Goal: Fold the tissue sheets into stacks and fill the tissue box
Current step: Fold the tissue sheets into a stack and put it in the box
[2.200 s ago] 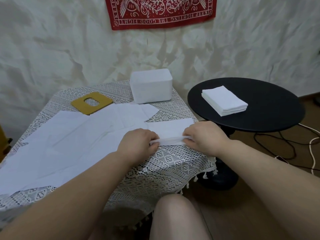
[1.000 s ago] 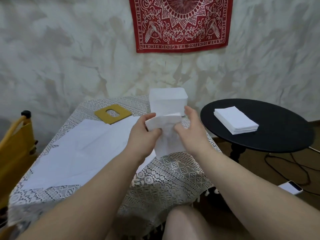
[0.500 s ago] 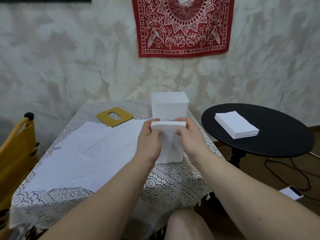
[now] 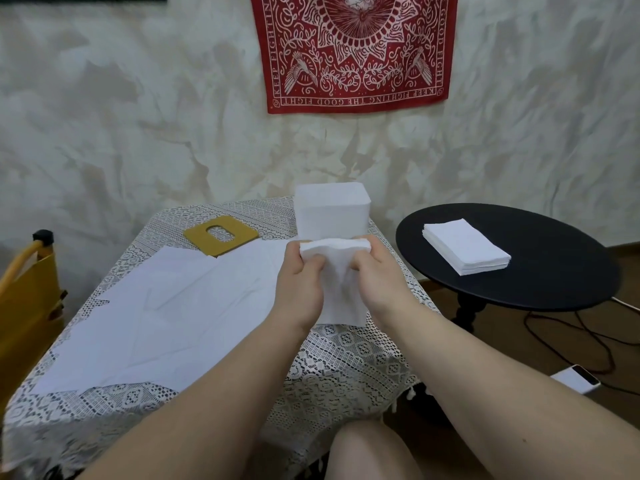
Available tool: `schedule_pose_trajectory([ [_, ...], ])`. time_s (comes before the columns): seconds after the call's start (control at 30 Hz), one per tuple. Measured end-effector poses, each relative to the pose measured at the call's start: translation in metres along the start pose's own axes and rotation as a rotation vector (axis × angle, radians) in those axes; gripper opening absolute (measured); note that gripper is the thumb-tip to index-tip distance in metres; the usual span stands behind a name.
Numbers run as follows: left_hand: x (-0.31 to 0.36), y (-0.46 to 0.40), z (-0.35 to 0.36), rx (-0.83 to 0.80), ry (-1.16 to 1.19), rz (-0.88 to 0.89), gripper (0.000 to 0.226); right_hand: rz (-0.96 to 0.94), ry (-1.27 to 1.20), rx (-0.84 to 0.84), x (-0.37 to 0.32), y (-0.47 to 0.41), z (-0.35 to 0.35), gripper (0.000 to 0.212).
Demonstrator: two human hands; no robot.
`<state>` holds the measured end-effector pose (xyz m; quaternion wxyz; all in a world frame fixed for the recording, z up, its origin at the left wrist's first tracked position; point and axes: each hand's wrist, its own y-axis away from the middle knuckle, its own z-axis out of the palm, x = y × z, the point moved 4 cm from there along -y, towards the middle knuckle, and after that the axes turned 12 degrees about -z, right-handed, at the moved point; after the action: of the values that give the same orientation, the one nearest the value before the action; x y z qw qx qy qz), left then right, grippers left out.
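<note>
Both hands, left hand [image 4: 300,282] and right hand [image 4: 377,282], fingers pinching a folded white tissue sheet [image 4: 341,289] above the lace-covered desk [image 4: 346,358]. One finished white tissue stack [image 4: 465,250] waits; flat white sheets [image 4: 173,306] remain unfolded; white tissue box [image 4: 331,214] apparently unfilled.

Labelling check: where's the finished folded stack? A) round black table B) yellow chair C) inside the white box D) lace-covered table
A: the folded stack lies on the round black table, apart from the sheet held in both hands over the lace table.
</note>
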<state>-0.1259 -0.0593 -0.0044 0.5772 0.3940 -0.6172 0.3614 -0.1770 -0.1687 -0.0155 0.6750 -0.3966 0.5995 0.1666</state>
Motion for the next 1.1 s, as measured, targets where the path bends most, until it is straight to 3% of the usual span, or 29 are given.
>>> schedule_pose_trajectory([
  [0.33,-0.012,-0.002,-0.003,-0.013,-0.086,0.01,0.005,0.001,0.064,-0.072,0.011,0.006,-0.001,0.046],
  [0.47,-0.009,-0.007,-0.01,-0.009,-0.132,0.071,0.016,-0.021,0.128,-0.096,0.01,0.006,-0.006,0.034],
  [0.6,0.028,-0.019,-0.023,-0.005,-0.429,0.299,0.031,-0.081,0.23,-0.162,-0.003,-0.004,-0.006,0.038],
  [0.73,0.049,-0.03,-0.025,-0.121,-0.715,0.252,0.006,-0.145,0.311,-0.229,-0.016,-0.014,-0.005,0.02],
  [0.83,0.044,-0.032,-0.031,-0.153,-0.508,0.151,0.01,-0.144,0.31,-0.212,-0.023,-0.017,-0.011,0.01],
  [0.97,0.029,-0.034,-0.044,-0.064,-0.173,-0.004,0.013,-0.025,0.297,-0.14,-0.019,-0.015,-0.026,0.024],
  [1.1,0.019,-0.034,-0.049,-0.019,0.113,-0.11,0.011,0.204,-0.157,-0.07,-0.007,-0.009,-0.032,0.021],
])
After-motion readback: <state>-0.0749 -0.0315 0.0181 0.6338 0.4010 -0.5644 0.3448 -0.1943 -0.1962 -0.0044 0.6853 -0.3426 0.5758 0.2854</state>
